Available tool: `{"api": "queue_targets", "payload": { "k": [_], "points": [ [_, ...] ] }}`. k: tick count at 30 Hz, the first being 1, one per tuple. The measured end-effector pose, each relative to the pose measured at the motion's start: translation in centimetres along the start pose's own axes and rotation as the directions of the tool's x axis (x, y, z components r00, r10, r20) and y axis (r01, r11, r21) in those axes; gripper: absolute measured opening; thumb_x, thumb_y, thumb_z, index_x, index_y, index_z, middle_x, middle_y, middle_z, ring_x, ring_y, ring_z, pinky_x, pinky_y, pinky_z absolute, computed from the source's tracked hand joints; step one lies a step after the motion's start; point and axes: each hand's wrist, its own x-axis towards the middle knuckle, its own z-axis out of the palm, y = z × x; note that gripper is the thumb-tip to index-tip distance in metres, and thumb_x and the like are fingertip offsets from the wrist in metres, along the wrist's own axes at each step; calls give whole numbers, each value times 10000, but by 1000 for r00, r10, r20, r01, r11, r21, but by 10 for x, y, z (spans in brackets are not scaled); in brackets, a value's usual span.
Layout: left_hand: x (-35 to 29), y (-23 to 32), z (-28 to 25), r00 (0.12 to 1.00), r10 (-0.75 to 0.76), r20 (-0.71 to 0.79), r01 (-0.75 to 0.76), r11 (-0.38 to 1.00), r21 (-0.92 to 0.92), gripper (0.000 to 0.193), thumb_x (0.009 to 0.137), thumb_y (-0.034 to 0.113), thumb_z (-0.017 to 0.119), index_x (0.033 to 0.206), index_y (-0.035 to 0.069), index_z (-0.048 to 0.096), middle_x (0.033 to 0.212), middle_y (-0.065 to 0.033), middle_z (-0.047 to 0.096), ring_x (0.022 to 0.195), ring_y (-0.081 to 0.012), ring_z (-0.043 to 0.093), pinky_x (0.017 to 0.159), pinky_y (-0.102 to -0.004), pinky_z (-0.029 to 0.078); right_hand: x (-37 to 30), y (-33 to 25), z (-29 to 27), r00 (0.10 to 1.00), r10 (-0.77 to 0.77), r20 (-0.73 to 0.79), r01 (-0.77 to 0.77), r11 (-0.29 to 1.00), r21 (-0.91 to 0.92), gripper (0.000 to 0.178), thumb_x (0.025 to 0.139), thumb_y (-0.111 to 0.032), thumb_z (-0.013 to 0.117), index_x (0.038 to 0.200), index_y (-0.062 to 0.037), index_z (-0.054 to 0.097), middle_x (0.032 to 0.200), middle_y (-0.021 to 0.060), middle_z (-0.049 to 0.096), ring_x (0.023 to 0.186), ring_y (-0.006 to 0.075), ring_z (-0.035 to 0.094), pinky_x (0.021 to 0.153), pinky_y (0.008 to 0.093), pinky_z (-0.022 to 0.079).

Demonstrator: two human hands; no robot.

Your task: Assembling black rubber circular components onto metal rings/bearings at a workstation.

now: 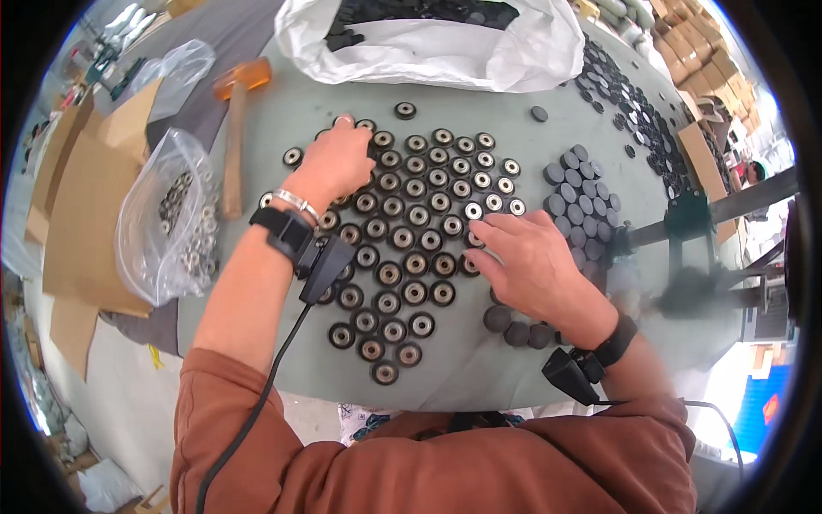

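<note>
Many black roller wheels (415,215) with metal bearings in their centres lie flat in close rows across the green-grey table. My left hand (336,160) is over the upper left of this group, its fingers curled down among the wheels; what they pinch, if anything, is hidden. At the group's right edge, my right hand (535,261) has thumb and fingers around one roller wheel (476,241), partly covered by the fingers. Beside that hand stand plain black discs (577,199) in a tight cluster, with several more black discs (516,333) below it.
A white sack (428,60) of black parts lies at the far edge. To the left are a mallet (233,154), a clear bag (171,218) of metal bearings and an open cardboard box (90,240). Loose black pieces (634,111) spread far right; a metal machine (693,248) stands at right.
</note>
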Motion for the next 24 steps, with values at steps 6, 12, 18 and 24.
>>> {"api": "queue_targets", "payload": {
  "k": [6,12,18,24],
  "points": [
    [-22,40,-16,990,19,-139,-88,854,-513,313,746,150,690,980,-13,561,976,-175,535,785,-290,573,713,-391,480,27,4,28,821,560,113,-408,435,803,349,866,-196,628,1165,-18,601,918,79,675,691,169,631,639,317,508],
    [-74,90,-14,994,54,-98,-108,675,-729,415,715,38,733,1091,22,558,891,-76,538,709,-158,562,634,-266,482,37,-18,22,682,534,499,-372,-334,866,243,901,-122,581,1093,10,648,844,11,649,657,51,561,594,190,496],
    [-72,55,-42,986,55,-157,-147,730,-667,330,742,32,721,1054,25,614,884,-74,608,731,-143,608,660,-249,502,23,63,28,676,704,-218,-603,698,385,193,832,-175,613,944,-32,679,836,177,660,726,327,646,651,358,511],
    [-104,-24,-46,983,-164,-85,74,771,-633,144,848,34,622,982,-17,632,829,-31,607,715,-73,575,659,-218,475,29,102,58,837,485,-252,-484,872,71,249,810,-89,569,1045,-34,626,1061,167,625,911,322,621,771,379,500]
  ]
}}
